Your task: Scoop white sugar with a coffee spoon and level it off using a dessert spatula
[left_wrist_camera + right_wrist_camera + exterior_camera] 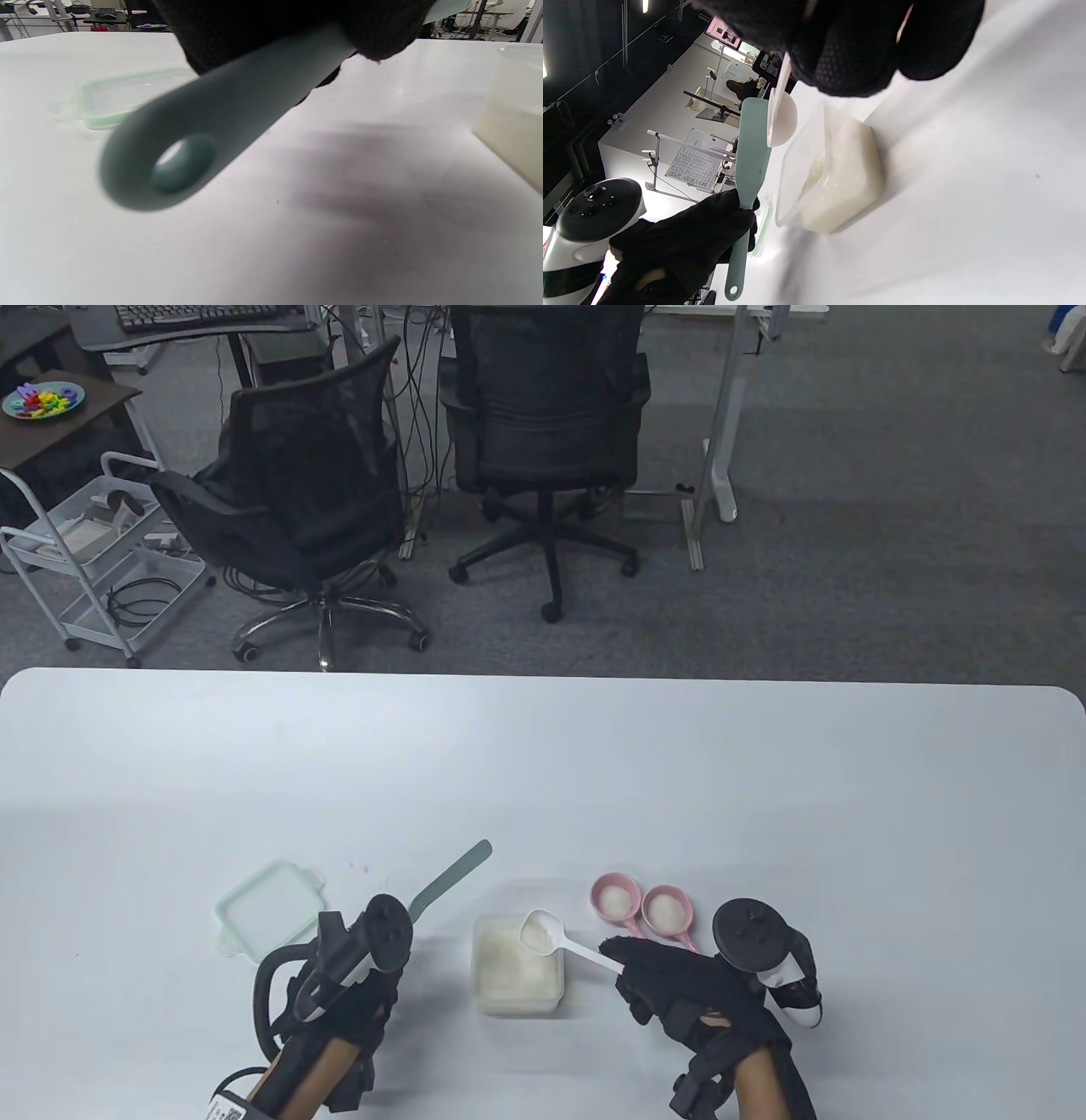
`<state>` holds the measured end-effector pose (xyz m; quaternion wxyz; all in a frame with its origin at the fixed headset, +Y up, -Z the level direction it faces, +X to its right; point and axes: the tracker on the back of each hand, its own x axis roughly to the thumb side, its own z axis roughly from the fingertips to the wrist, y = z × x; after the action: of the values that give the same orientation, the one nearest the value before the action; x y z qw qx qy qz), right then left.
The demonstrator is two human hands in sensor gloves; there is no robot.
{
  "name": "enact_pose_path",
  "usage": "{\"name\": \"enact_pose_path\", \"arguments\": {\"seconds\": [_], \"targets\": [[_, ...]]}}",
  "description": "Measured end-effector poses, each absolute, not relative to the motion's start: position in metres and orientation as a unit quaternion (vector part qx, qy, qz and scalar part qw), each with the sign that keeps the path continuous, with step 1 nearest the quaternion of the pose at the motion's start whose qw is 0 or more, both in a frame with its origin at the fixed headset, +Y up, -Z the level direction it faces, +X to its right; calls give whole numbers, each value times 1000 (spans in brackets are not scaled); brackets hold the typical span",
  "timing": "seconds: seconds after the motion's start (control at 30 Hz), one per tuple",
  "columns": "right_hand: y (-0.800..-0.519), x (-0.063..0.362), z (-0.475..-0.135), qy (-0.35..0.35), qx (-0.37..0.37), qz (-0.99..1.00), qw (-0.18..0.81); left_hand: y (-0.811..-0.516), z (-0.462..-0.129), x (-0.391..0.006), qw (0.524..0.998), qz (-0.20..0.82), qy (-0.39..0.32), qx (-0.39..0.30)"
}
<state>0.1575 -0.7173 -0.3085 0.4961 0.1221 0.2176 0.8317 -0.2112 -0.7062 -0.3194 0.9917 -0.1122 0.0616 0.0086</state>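
The right hand [679, 984] pinched the light, stiff spoon [551, 937] by its handle; sugar [513, 971] would spill if tipped.

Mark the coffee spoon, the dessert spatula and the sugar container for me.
coffee spoon [540, 932]: table view, on its sugar-filled bowl above the container.
dessert spatula [454, 875]: table view, on the flat green blade.
sugar container [516, 977]: table view, on the sugar inside the clear box.

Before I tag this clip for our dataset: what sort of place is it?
Probably an office or lab set up for recording, not a kitchen: office chairs on grey carpet, a desk with a keyboard, and a white work table.
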Motion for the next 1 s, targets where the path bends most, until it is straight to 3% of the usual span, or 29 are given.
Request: {"name": "enact_pose_path", "arguments": {"seconds": [0.73,1.0], "targets": [[-718,156,-308,224,120,836,486,-738,-336,-223,974,-11,114,-196],[-719,155,-309,227,121,836,484,-734,-330,-218,979,-37,102,-172]]}}
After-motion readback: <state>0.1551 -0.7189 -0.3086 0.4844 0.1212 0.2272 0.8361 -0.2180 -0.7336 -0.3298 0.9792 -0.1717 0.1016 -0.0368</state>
